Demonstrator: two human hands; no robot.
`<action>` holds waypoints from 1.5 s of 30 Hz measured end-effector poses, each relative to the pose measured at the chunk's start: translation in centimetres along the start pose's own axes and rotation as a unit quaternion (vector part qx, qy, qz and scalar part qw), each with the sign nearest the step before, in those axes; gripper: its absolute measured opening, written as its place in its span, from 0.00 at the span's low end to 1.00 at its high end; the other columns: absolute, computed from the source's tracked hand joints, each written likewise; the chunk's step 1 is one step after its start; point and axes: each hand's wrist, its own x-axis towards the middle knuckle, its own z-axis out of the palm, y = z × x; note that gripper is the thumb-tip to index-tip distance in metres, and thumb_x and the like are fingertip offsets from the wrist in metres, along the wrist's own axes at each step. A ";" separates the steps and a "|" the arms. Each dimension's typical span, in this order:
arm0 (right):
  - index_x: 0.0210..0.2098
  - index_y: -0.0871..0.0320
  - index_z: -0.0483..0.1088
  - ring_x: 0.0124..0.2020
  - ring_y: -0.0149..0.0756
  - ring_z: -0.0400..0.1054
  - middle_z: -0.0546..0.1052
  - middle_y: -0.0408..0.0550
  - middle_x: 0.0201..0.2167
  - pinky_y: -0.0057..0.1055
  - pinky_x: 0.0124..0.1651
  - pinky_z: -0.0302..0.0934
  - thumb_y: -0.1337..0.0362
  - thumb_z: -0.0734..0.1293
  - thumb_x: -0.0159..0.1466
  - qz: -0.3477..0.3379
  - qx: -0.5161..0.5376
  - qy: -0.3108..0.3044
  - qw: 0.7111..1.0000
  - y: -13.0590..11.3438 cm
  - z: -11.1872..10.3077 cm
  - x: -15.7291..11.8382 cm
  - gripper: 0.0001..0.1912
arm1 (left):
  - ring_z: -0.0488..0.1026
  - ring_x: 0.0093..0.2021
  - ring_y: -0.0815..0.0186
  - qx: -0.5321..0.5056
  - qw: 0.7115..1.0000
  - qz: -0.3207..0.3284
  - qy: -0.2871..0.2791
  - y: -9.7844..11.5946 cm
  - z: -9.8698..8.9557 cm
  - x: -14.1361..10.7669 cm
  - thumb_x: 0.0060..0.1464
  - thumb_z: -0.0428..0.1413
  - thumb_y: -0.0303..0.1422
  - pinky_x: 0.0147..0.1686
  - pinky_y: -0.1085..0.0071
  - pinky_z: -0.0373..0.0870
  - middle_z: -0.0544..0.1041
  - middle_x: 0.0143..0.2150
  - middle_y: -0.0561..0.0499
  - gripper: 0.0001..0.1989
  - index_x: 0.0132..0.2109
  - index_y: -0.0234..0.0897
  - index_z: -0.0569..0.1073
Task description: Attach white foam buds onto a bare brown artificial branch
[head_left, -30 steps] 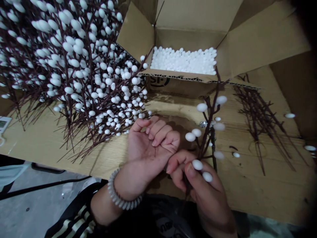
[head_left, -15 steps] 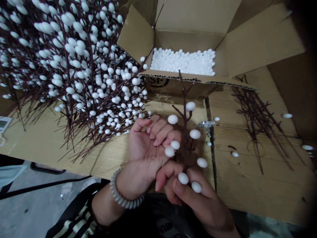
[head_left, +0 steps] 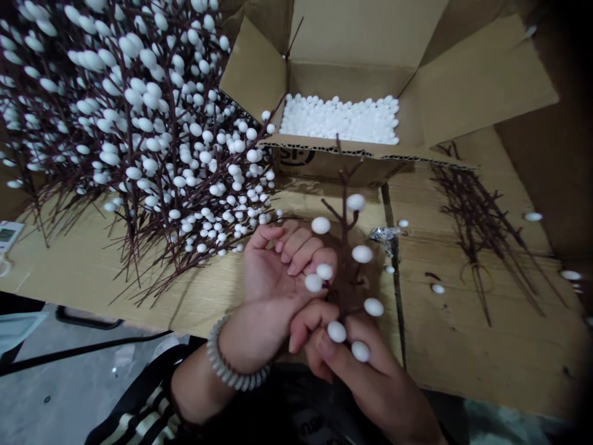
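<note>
While the right hand (head_left: 359,364) grips a white-budded branch (head_left: 345,247), the left hand (head_left: 273,278) curls empty beside it.

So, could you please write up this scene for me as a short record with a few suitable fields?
left hand: palm up, fingers curled, holding nothing
right hand: gripping the stem of an artificial branch set with white balls
left wrist: coiled spiral bracelet
left of the hands: dense bunch of white-balled branches
ahead: open cardboard box holding many loose white balls
right side: dark bare twigs on a cardboard sheet, with a scrap of foil nearby
</note>
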 end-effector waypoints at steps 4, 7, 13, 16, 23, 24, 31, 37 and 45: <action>0.35 0.53 0.72 0.22 0.27 0.52 0.61 0.37 0.20 0.26 0.24 0.48 0.49 0.59 0.70 0.016 0.041 0.034 0.998 0.7 -0.8 -0.1 0.18 | 0.47 0.14 0.77 -0.135 0.989 -0.051 -0.030 0.0 0.3 -0.5 0.66 0.38 0.34 0.17 0.80 0.56 0.44 0.16 0.62 0.22 0.22 0.39 0.47; 0.34 0.53 0.70 0.21 0.26 0.54 0.63 0.36 0.19 0.25 0.24 0.49 0.54 0.62 0.70 -0.051 0.052 0.168 0.983 1.1 -1.0 0.3 0.13 | 0.48 0.14 0.77 -0.190 0.979 -0.067 -0.044 0.0 0.3 -0.8 0.66 0.39 0.35 0.17 0.78 0.56 0.45 0.17 0.62 0.22 0.22 0.40 0.48; 0.33 0.53 0.69 0.19 0.26 0.53 0.61 0.34 0.16 0.24 0.23 0.51 0.57 0.63 0.70 -0.109 0.096 0.242 0.959 0.8 -0.5 0.9 0.10 | 0.48 0.14 0.76 -0.205 0.975 -0.073 -0.043 0.2 0.5 -1.0 0.68 0.38 0.36 0.17 0.78 0.54 0.45 0.17 0.62 0.22 0.23 0.40 0.48; 0.37 0.53 0.71 0.21 0.27 0.58 0.66 0.37 0.19 0.24 0.24 0.55 0.60 0.64 0.69 -0.113 0.101 0.228 0.962 0.8 -0.4 0.9 0.06 | 0.48 0.14 0.76 -0.198 0.977 -0.069 -0.036 0.2 0.7 -1.0 0.69 0.37 0.37 0.17 0.79 0.54 0.45 0.17 0.61 0.23 0.23 0.40 0.48; 0.40 0.49 0.70 0.20 0.25 0.56 0.63 0.34 0.22 0.21 0.21 0.56 0.71 0.73 0.58 -0.119 -0.006 0.241 0.963 0.9 -0.1 1.2 0.14 | 0.48 0.14 0.77 -0.160 0.986 -0.048 -0.021 0.2 0.8 -0.9 0.70 0.37 0.37 0.17 0.80 0.54 0.45 0.17 0.61 0.23 0.24 0.39 0.47; 0.38 0.49 0.69 0.20 0.25 0.56 0.62 0.33 0.21 0.21 0.20 0.56 0.72 0.74 0.56 -0.121 -0.014 0.243 0.962 0.8 -0.1 1.3 0.16 | 0.48 0.14 0.77 -0.163 0.985 -0.049 -0.024 0.2 0.8 -0.8 0.70 0.38 0.37 0.17 0.80 0.55 0.45 0.17 0.61 0.23 0.24 0.39 0.47; 0.33 0.51 0.67 0.32 0.34 0.71 0.74 0.41 0.32 0.32 0.36 0.71 0.67 0.73 0.58 -0.155 -0.063 0.284 0.944 0.9 -0.1 1.9 0.10 | 0.46 0.14 0.77 -0.210 0.973 -0.083 -0.049 -0.1 0.7 -0.9 0.71 0.35 0.40 0.16 0.80 0.55 0.46 0.17 0.62 0.24 0.24 0.40 0.47; 0.34 0.51 0.68 0.35 0.38 0.72 0.74 0.45 0.33 0.34 0.33 0.69 0.59 0.69 0.64 -0.135 -0.062 0.304 0.941 1.3 -0.2 1.7 0.06 | 0.49 0.14 0.77 -0.191 0.977 -0.075 -0.052 -0.3 0.6 -0.8 0.71 0.36 0.38 0.17 0.80 0.56 0.48 0.16 0.61 0.24 0.23 0.39 0.50; 0.39 0.48 0.70 0.27 0.32 0.66 0.72 0.41 0.30 0.29 0.27 0.65 0.61 0.73 0.60 -0.136 -0.042 0.246 0.959 1.4 -0.3 1.1 0.10 | 0.49 0.14 0.78 -0.163 0.984 -0.060 -0.032 0.0 0.7 -1.0 0.71 0.37 0.37 0.17 0.82 0.55 0.48 0.16 0.61 0.24 0.24 0.38 0.50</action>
